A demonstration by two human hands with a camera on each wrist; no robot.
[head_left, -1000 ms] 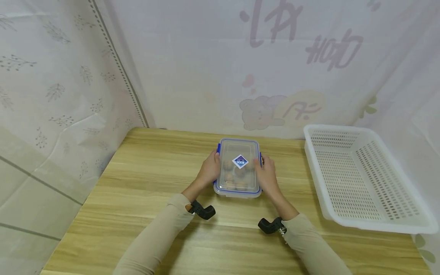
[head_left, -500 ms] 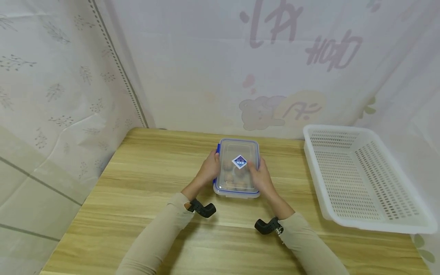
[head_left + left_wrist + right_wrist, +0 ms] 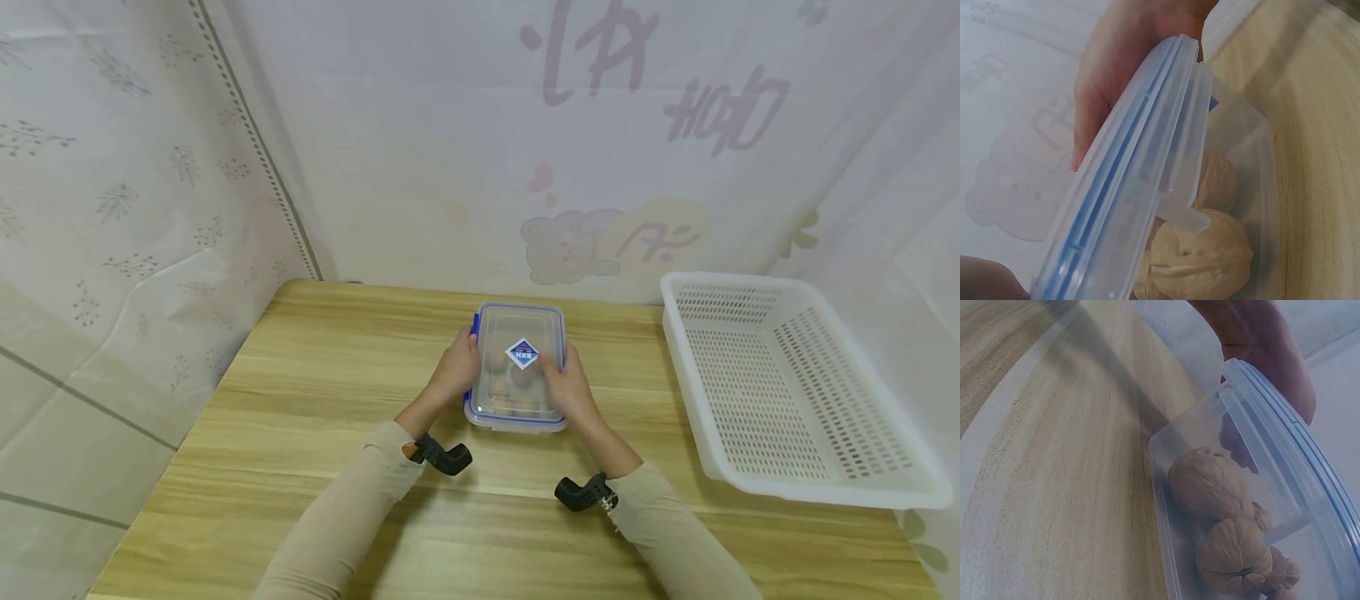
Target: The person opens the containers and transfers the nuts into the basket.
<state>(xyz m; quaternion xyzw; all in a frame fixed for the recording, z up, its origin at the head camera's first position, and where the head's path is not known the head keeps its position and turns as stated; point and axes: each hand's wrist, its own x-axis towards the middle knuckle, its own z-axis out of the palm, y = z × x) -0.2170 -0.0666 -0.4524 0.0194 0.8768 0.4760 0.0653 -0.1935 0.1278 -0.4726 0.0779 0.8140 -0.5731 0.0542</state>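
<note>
A clear plastic food container (image 3: 517,321) with a blue-edged lid stands on the table, a diamond-shaped label (image 3: 522,353) on its lid. Several walnuts (image 3: 1234,556) show through its side in the right wrist view, and a large walnut (image 3: 1200,257) in the left wrist view. My left hand (image 3: 456,367) grips the container's left side. On the opposite side, my right hand (image 3: 570,385) holds it with the thumb laid over the lid near the label. In the left wrist view, an unlatched-looking clear flap (image 3: 1185,212) juts from beneath the lid. Fingers under the rim are mostly hidden.
To the right, a white perforated plastic basket (image 3: 678,367) stands on the wooden table (image 3: 330,375). Printed cloth (image 3: 420,167) hangs behind the table and along its left side. Black wrist mounts (image 3: 448,458) sit on both forearms.
My right hand has shifted slightly left, its thumb sliding from the lid's right edge in toward the label. The blue latch on that side is now covered. Left hand and container stay about put.
</note>
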